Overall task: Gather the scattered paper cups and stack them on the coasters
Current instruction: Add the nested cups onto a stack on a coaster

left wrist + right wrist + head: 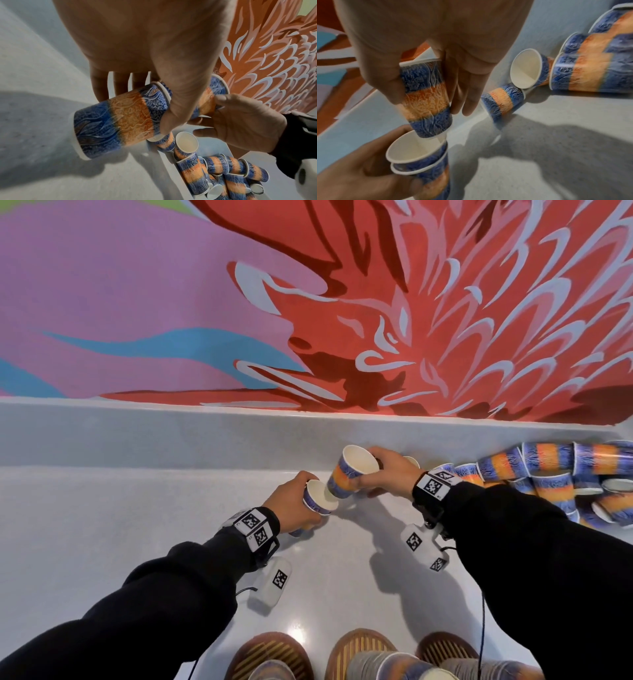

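My left hand (297,501) grips a short stack of nested blue-and-orange paper cups (319,501), mouth tilted up and to the right. Thumb and fingers of my right hand (385,472) hold a single cup (351,474). In the right wrist view the single cup (426,97) has its base at the open mouth of the nested cups (416,148). A heap of loose cups (565,477) lies on its side at the right. Three round brown striped coasters (270,652) sit at the near edge, each with cups on it (387,666).
The white counter (137,508) ends in a low ledge below a wall painted pink, blue and red (376,302). Two loose cups (503,100) lie just right of my right hand. White wrist units with cables (423,546) hang under both arms.
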`<state>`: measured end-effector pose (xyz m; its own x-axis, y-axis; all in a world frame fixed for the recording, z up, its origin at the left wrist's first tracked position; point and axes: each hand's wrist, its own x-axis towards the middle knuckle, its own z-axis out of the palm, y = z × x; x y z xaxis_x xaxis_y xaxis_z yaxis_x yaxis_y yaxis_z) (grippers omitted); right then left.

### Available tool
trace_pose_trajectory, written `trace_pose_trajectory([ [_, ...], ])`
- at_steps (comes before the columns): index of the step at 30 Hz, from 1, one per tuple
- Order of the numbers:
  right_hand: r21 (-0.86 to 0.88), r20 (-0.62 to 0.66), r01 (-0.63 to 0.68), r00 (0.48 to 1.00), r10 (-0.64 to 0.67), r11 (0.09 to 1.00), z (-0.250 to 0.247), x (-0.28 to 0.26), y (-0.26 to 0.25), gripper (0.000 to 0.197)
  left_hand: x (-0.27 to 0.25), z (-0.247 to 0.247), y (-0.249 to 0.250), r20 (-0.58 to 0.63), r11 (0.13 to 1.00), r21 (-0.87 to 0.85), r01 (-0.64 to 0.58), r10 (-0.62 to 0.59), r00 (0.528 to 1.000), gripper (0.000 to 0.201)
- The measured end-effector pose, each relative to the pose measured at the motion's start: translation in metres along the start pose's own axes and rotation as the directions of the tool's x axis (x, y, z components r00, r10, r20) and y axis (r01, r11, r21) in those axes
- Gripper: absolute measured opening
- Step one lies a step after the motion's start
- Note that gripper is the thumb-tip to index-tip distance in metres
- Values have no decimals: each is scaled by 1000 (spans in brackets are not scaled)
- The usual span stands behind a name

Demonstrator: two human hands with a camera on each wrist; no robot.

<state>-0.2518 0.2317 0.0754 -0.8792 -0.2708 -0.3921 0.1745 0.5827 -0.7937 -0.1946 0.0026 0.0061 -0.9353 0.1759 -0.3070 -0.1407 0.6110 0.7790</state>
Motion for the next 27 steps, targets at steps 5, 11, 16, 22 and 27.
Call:
trace_pose_trajectory([
  [5,-247,138,59,990,-25,967,11,12,5,79,4,5,8,-15,997,-68,-26,25,1000,63],
  [11,-732,17,36,999,-35,681,9,46,31,96,2,-1,-3,-84,990,-135,-43,32,996,75],
  [16,-840,24,34,999,-27,541,20,63,47,73,-1,-5,-12,-97,987,-152,-61,46,994,75],
  [22,-949,64,68,998,-24,308,37,69,61,80,-6,-7,-19,-69,986,-160,-42,32,997,76],
  [27,-978,106,101,994,16,182,40,64,70,64,-10,-5,-22,-48,989,-145,-37,30,998,75],
])
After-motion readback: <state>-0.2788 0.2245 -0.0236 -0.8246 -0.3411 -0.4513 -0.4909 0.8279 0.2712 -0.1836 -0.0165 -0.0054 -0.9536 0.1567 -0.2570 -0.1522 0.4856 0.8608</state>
